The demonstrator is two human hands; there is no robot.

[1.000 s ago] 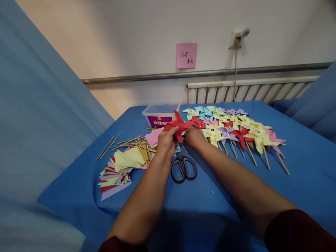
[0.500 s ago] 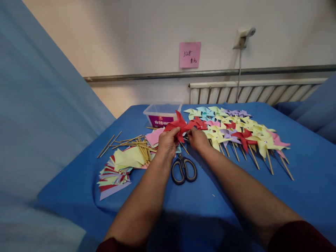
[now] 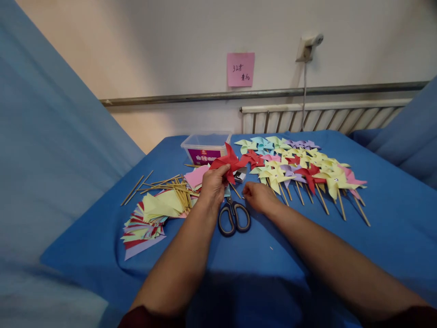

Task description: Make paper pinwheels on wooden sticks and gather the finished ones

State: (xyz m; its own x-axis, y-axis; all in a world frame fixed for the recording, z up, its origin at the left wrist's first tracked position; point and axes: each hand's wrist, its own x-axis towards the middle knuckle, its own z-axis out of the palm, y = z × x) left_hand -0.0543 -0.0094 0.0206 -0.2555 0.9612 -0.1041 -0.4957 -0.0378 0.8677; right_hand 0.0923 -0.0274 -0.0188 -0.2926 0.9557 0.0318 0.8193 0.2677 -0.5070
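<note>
My left hand (image 3: pixel 215 181) is closed on a red paper pinwheel (image 3: pixel 229 161), pinching it near its middle with the thumb in front. My right hand (image 3: pixel 258 197) is low over the blue cloth, just right of the scissors (image 3: pixel 234 217), with its fingers curled together. A tiny bright speck shows by its fingertips, too small to name. Whatever those fingers hold, if anything, is hidden. Behind the two hands sits a small black-and-white box (image 3: pixel 240 175). The scissors lie with their dark handles toward me.
Finished pinwheels on sticks (image 3: pixel 309 177) spread across the right. At left lie colored paper sheets (image 3: pixel 143 230), a yellow stack (image 3: pixel 162 203), pink paper (image 3: pixel 196 176) and wooden sticks (image 3: pixel 182 193). A clear plastic tub (image 3: pixel 205 148) stands at the back, near the wall and radiator (image 3: pixel 324 116).
My right hand has come away from the red pinwheel and moved down to the cloth, uncovering the small box. My left hand still holds the pinwheel. The view has shifted slightly.
</note>
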